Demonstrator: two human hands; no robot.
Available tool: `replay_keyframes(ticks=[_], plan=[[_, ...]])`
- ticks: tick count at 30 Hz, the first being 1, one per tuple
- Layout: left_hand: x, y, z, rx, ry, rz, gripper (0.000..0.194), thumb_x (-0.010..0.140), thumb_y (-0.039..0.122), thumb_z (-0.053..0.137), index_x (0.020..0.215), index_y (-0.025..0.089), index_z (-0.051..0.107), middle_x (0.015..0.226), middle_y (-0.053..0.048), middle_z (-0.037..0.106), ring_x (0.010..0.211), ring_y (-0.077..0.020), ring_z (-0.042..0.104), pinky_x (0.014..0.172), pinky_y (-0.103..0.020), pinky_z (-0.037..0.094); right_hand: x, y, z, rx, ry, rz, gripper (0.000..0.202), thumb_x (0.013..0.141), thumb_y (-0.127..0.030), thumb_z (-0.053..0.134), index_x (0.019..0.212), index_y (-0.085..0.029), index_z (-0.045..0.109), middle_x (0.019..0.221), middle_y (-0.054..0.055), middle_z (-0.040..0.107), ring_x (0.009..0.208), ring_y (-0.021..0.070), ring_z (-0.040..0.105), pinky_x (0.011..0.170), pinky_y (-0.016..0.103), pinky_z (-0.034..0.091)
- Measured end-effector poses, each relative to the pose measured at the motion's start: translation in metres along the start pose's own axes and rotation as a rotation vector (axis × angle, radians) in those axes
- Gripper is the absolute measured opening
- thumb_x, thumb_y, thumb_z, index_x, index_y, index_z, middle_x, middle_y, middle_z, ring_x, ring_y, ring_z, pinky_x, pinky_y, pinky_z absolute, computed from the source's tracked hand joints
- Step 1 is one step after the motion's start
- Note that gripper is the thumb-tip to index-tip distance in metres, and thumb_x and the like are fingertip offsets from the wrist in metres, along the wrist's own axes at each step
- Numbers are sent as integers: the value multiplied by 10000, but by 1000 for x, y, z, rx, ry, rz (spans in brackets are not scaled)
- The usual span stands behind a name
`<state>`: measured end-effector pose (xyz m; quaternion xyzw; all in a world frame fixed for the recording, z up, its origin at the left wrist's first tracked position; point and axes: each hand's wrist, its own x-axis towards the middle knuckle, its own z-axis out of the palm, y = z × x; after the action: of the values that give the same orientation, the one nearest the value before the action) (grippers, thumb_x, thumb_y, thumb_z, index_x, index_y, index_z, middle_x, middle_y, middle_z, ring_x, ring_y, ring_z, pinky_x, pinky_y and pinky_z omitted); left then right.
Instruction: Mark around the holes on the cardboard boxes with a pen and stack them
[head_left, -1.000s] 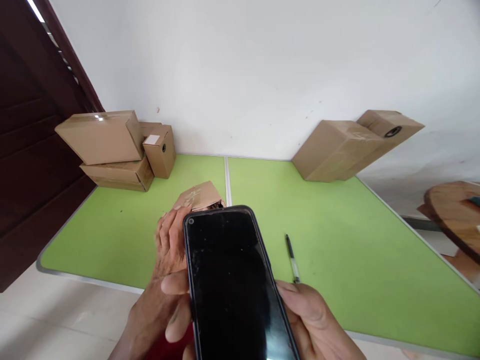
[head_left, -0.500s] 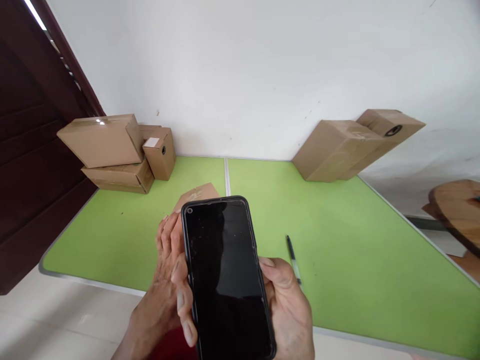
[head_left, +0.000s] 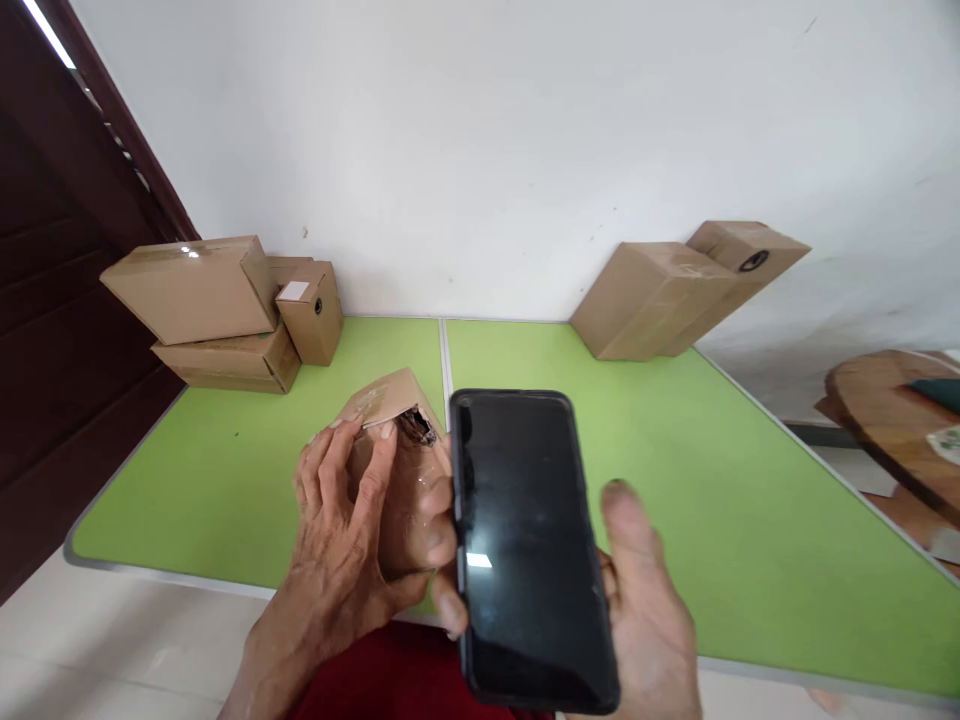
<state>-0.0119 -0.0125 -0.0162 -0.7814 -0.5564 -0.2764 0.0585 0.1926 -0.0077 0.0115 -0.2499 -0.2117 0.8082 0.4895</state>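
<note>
A black phone [head_left: 529, 550] with a dark screen lies in my right hand [head_left: 649, 610], its fingertips curled round the left edge and the thumb lifted off the right edge. My left hand [head_left: 337, 520] rests with fingers spread on a brown cardboard box [head_left: 412, 500] near the table's front edge, gripping its sides. That box has a torn, dark hole at its upper right corner, beside my left index fingertip. The phone covers part of the table to the right of the box.
Cardboard boxes [head_left: 202, 295] are stacked at the back left of the green table [head_left: 720, 500]. Two more boxes [head_left: 652, 300] lean at the back right by the white wall. A round wooden stool [head_left: 870, 400] stands beyond the table's right edge.
The phone has moved right, uncovering the box and its torn hole. My right thumb has come off the phone's edge. The pen seen before is now out of sight.
</note>
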Motion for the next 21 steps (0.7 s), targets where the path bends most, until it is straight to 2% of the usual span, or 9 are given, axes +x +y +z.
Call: replay_keyframes(ticks=[4, 6, 8, 10, 13, 15, 18, 21], plan=[[3, 3, -3, -15, -4, -18, 1302, 711, 278, 881, 1771, 220, 126, 1706, -269, 258, 1607, -541, 281, 1286, -731, 324, -6, -22, -19, -30, 177, -108, 685, 918, -850, 686, 1282, -293, 847, 1303, 121, 846, 1048, 309, 823, 866, 408, 672], [3, 3, -2, -13, -11, -14, 1335, 686, 255, 887, 1774, 230, 114, 1712, -267, 256, 1613, -546, 269, 1290, -741, 313, -3, -25, -37, -84, 244, -125, 650, 937, -823, 689, 1269, -289, 856, 1320, 123, 845, 1038, 298, 832, 908, 417, 674], [3, 4, -2, -10, -17, -12, 1349, 676, 249, 889, 1776, 236, 109, 1720, -264, 252, 1619, -545, 260, 1294, -741, 306, 4, -23, -60, -131, 325, -81, 645, 929, -793, 729, 1257, -253, 856, 1325, 139, 843, 1000, 290, 840, 910, 411, 674], [3, 3, -2, -8, -16, -11, 1341, 678, 259, 893, 1775, 236, 122, 1722, -264, 252, 1623, -548, 257, 1299, -740, 295, 13, -18, -82, -205, 413, 3, 640, 884, -727, 828, 1231, -190, 849, 1264, 166, 855, 949, 287, 841, 867, 395, 670], [3, 3, -3, -6, -20, -5, 1339, 681, 259, 904, 1775, 228, 132, 1723, -268, 254, 1626, -557, 251, 1304, -739, 287, 29, -8, -111, -451, 483, 50, 659, 802, -733, 874, 1053, -125, 827, 989, 184, 866, 827, 313, 820, 776, 422, 650], [4, 2, -5, 4, -25, 0, 1356, 676, 246, 909, 1780, 232, 122, 1722, -271, 258, 1619, -562, 262, 1295, -746, 296, 39, -1, -127, -604, 506, 19, 652, 768, -775, 838, 939, -148, 785, 849, 153, 831, 788, 318, 792, 746, 430, 623], [8, 1, -7, 20, -22, 0, 1372, 672, 244, 907, 1786, 246, 107, 1714, -272, 266, 1609, -561, 276, 1276, -761, 313, 49, 5, -148, -772, 560, -33, 597, 765, -768, 763, 881, -183, 735, 803, 94, 784, 808, 299, 738, 740, 408, 570], [12, 0, -9, 43, -21, 27, 1369, 687, 269, 905, 1790, 242, 96, 1705, -277, 266, 1600, -563, 283, 1255, -767, 340, 55, 6, -160, -1013, 604, -66, 491, 834, -688, 669, 842, -198, 706, 778, 52, 730, 791, 271, 660, 728, 382, 492]])
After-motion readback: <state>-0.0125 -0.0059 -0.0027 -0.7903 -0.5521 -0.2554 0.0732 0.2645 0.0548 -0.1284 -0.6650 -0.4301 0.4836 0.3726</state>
